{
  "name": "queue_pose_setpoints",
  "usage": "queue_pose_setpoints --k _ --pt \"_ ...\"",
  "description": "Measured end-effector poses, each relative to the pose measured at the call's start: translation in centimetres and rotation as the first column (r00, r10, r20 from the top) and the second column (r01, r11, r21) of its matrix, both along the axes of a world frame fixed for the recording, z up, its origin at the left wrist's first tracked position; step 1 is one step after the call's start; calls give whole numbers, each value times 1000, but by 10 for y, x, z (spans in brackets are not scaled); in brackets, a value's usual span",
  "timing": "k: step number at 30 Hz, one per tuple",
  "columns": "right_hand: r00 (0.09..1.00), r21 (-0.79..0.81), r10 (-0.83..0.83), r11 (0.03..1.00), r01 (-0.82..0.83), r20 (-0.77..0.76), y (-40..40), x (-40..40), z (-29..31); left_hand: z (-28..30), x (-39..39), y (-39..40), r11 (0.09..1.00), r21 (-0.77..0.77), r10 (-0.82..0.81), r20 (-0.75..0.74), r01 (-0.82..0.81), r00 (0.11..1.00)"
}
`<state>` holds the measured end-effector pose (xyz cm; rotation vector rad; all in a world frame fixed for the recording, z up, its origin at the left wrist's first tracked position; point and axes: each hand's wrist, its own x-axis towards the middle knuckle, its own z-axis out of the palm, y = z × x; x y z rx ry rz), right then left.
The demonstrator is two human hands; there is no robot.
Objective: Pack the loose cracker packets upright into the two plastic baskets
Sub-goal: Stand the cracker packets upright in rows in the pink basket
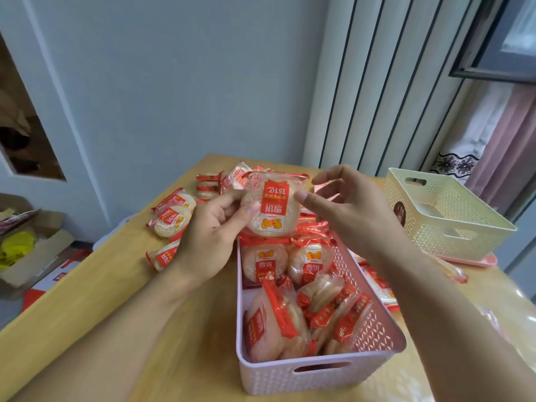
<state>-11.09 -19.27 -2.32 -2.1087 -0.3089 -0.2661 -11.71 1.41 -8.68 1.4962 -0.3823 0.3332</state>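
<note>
My left hand (213, 227) grips a red-and-clear cracker packet (271, 207), held upside down above the far end of the pink basket (313, 372). Just to the right, my right hand (345, 204) has its fingers spread and its thumb tip at the packet's right edge. The pink basket in front of me holds several packets, some upright, some leaning. A cream basket (452, 224) stands at the right on a pink lid and looks empty. Loose packets (172, 216) lie on the table to the left and behind my hands.
The wooden table (116, 300) has more packets lying right of the pink basket (380, 288). An open cardboard box (32, 250) sits on the floor at the left. A wall and a radiator-like panel stand behind the table.
</note>
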Motion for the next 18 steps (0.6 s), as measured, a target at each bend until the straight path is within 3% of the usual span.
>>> queue_pose_setpoints --k 4,7,10,14,16,18 --pt "988 -18 121 992 -123 -96 5 -4 0 -7 1 3 999 28 -36 2 36 999" --pt "967 -95 178 976 -197 -182 7 -6 -3 -5 0 1 998 -68 -16 -1 16 1000" --pt "972 -97 184 975 -200 -149 9 -8 -6 2 -5 -1 991 -110 -76 -27 72 997" --pt "950 305 267 929 -209 -160 4 -4 -1 -2 -3 5 992 126 -2 16 0 1000" --pt "952 303 274 926 -224 -134 3 -1 0 -5 -2 7 978 209 23 2 -23 1000" --pt "965 185 251 954 -235 -71 1 1 -1 -8 0 8 959 279 45 -10 -40 999"
